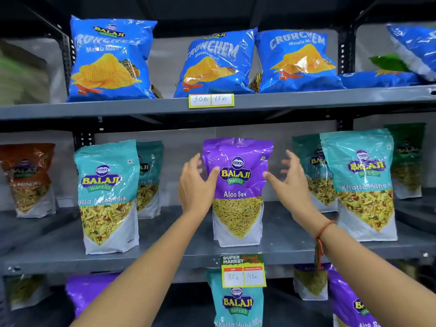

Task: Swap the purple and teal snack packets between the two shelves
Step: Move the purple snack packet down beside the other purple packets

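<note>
A purple Aloo Sev packet [237,185] stands upright in the middle of the middle shelf [188,256]. My left hand [194,185] is at its left edge with the thumb touching its front. My right hand [291,182] is at its right edge, fingers spread, thumb near the front. Neither hand is closed around it. Teal Khatta Mitha Mix packets stand on the same shelf at the left [107,197] and the right [363,185]. On the lower shelf, a teal packet [237,305] stands between purple packets at the left [87,291] and the right [349,300].
Blue Crunchem chip bags [217,62] line the top shelf. More teal packets stand behind the front row. An orange packet [28,180] is at the far left, a green one [407,159] at the far right. Price tags [243,271] hang on the shelf edges.
</note>
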Available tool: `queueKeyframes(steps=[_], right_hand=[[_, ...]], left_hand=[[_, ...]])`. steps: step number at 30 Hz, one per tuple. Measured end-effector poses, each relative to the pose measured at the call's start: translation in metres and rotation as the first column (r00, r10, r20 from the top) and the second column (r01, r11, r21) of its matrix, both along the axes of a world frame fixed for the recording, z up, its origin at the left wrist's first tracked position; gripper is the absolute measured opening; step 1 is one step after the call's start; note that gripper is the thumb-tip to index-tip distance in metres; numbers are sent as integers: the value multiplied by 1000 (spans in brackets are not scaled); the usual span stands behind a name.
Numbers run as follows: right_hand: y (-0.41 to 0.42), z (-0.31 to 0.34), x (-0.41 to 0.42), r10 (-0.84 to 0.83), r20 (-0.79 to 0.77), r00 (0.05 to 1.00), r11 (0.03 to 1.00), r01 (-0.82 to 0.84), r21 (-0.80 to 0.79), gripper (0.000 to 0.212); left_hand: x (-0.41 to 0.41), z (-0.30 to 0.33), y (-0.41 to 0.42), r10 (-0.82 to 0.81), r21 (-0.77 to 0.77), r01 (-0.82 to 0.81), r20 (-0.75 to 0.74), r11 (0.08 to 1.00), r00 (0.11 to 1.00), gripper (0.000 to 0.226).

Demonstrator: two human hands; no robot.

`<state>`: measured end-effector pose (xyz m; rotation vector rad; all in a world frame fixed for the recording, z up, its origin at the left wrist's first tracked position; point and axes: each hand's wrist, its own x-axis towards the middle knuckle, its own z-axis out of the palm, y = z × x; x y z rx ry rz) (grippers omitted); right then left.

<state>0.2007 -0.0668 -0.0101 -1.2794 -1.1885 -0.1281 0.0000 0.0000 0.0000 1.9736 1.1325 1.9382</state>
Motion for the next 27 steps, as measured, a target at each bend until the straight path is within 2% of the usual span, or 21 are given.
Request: queueKeyframes(steps=[2, 4, 5, 6, 13, 15, 20, 23, 25, 27], right_hand=[[8, -10, 3, 83, -163, 983, 985, -106, -138, 77], [14, -24, 4, 137, -224, 965, 944, -196, -265, 48], [19, -30, 5, 138, -208, 968, 937, -196, -289, 30], [21, -33, 3, 138, -202, 970, 937, -194, -291, 21], [38, -41, 0, 63, -243, 968, 980, -107, -170, 19], [37, -41, -3, 35, -276, 960, 983, -82, -161, 18], [20, -44, -21, 31, -242, 970, 993, -58, -106, 20], [3, -47, -42, 113, -279, 954, 990, -131, -46, 16], [-11, -48, -58, 178, -301, 937, 983, -186, 0, 6], [-26, -49, -76, 212, -284, 935, 976, -218, 10, 13]], left_hand=[[0, -10, 8, -93, -231, 117, 111, 966, 989, 57], [-1, -27, 17, -198, -388, 267, 209, 882, 958, 43], [0, -34, 22, -229, -413, 309, 233, 856, 945, 33], [0, -37, 22, -237, -438, 319, 232, 841, 943, 24], [0, -36, 34, -218, -467, 286, 195, 837, 956, 14], [-2, -36, 33, -189, -456, 265, 206, 849, 960, 14], [-18, -41, 19, -166, -419, 260, 248, 870, 955, 20], [-38, -43, 0, -130, -365, 217, 247, 906, 960, 20], [-57, -44, -16, -109, -311, 170, 205, 935, 973, 19], [-78, -46, -35, -113, -244, 150, 160, 958, 981, 17]])
